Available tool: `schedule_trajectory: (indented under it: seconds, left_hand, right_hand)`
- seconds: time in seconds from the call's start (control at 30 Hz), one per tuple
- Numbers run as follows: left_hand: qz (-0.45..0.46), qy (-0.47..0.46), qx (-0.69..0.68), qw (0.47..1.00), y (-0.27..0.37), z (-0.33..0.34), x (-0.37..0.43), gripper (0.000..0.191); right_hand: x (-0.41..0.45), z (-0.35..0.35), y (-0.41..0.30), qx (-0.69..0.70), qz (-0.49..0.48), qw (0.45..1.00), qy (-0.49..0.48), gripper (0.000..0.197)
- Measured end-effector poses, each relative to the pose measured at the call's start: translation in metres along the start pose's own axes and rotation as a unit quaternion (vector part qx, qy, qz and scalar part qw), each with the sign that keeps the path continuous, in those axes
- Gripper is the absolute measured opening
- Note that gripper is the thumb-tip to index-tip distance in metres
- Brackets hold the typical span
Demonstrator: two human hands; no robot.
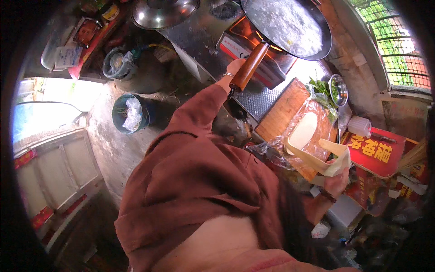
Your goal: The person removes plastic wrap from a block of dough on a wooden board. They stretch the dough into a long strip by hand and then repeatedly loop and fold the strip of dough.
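Observation:
My right hand (337, 181) holds up a long pale strip of dough (311, 161), bent over the fingers and reaching back toward the board. A pale oval slab of dough (301, 131) lies on clear plastic wrap (319, 115) over a wooden cutting board (277, 110). My left hand (234, 66) reaches to the front of a gas stove (258, 66), close to its control knob (244, 55). The wooden wok handle (251, 66) hides part of that hand, so its grip is unclear. Above the orange-glowing burner sits a wok (289, 27) full of white, bubbling liquid.
Leafy greens (321, 88) and a metal bowl (338, 90) stand beyond the board. A domed metal lid (163, 12) is at upper left. Below it are a gas cylinder (139, 74) and a bucket (131, 114). A plastic container (359, 126) stands at right, beside a red printed box (373, 153).

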State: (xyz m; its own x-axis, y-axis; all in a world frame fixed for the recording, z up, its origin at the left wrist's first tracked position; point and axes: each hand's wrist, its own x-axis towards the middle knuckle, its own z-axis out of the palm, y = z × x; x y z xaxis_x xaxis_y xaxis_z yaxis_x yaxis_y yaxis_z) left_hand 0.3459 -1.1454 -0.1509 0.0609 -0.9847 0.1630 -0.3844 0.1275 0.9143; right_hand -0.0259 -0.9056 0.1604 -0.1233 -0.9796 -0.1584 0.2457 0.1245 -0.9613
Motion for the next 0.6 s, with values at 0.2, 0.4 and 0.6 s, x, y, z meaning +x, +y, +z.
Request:
schedule_trajectory:
  seconds: [0.2, 0.4, 0.6]
  left_hand:
    - [-0.082, 0.016, 0.145, 0.986, 0.065, -0.011, -0.008, 0.027]
    - [0.019, 0.045, 0.225, 0.973, 0.037, -0.003, -0.004, 0.031]
    - [-0.001, 0.040, 0.231, 0.972, 0.032, -0.001, -0.003, 0.032]
  right_hand:
    - [-0.014, -0.008, -0.015, 0.006, 0.011, 0.999, 0.031, 0.048]
    - [-0.016, -0.012, -0.021, 0.060, -0.011, 0.998, 0.018, 0.047]
    - [-0.018, -0.017, -0.022, 0.074, -0.026, 0.997, 0.021, 0.047]
